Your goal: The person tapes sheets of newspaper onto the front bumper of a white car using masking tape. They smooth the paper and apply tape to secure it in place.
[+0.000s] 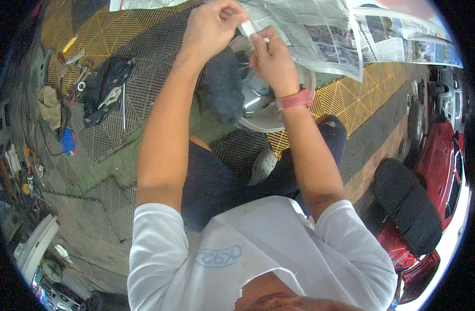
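My left hand (212,26) and my right hand (271,59) meet at the top middle of the head view, both pinching a small whitish piece (247,28) between their fingers. A red band sits on my right wrist (295,98). Just below the hands lies a shiny round lamp-like housing (258,111) with a dark cloth (222,85) partly over it. Sheets of newspaper (320,31) are spread under and beyond the hands. What the small piece is cannot be made out.
Hand tools and a dark rag (105,85) lie scattered on the grid floor tiles at the left. Yellow grid tiles (351,96) run to the right. A red vehicle body with a black seat (408,207) stands at the right. A green mat (118,160) lies under my knees.
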A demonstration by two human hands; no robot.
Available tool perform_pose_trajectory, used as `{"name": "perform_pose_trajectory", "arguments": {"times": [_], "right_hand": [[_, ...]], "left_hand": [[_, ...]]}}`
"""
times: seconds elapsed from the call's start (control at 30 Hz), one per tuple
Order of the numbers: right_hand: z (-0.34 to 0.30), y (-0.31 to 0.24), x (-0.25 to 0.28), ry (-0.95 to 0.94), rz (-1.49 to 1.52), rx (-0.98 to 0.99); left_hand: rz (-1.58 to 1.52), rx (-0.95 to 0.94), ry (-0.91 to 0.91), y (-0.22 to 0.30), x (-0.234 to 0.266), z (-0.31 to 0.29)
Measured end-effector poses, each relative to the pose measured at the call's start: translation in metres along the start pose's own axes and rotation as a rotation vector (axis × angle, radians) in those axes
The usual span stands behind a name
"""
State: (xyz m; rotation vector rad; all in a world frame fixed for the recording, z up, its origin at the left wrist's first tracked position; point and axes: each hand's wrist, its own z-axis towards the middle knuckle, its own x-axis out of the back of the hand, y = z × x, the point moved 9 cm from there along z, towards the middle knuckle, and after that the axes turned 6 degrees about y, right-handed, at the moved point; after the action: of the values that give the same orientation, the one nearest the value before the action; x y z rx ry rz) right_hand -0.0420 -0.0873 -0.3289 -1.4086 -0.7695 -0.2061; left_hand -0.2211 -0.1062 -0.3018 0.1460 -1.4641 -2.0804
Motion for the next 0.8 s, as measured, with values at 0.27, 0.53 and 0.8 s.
{"name": "perform_pose_trajectory", "arguments": {"times": [0.27, 0.53, 0.8], "right_hand": [[-0.016, -0.046, 0.015, 0.617, 0.347, 0.199], [0.057, -0.013, 0.003, 0.748, 0.628, -0.026], [0.073, 0.003, -0.019, 0.819, 0.873, -0.130]], "left_hand": [[-0.090, 0.076, 0.417, 0.010, 0.021, 0.005], [-0.223, 0.058, 0.435, 0.014, 0.010, 0.015], [0.007, -0.167, 0.560, 0.032, 0.020, 0.015]]}}
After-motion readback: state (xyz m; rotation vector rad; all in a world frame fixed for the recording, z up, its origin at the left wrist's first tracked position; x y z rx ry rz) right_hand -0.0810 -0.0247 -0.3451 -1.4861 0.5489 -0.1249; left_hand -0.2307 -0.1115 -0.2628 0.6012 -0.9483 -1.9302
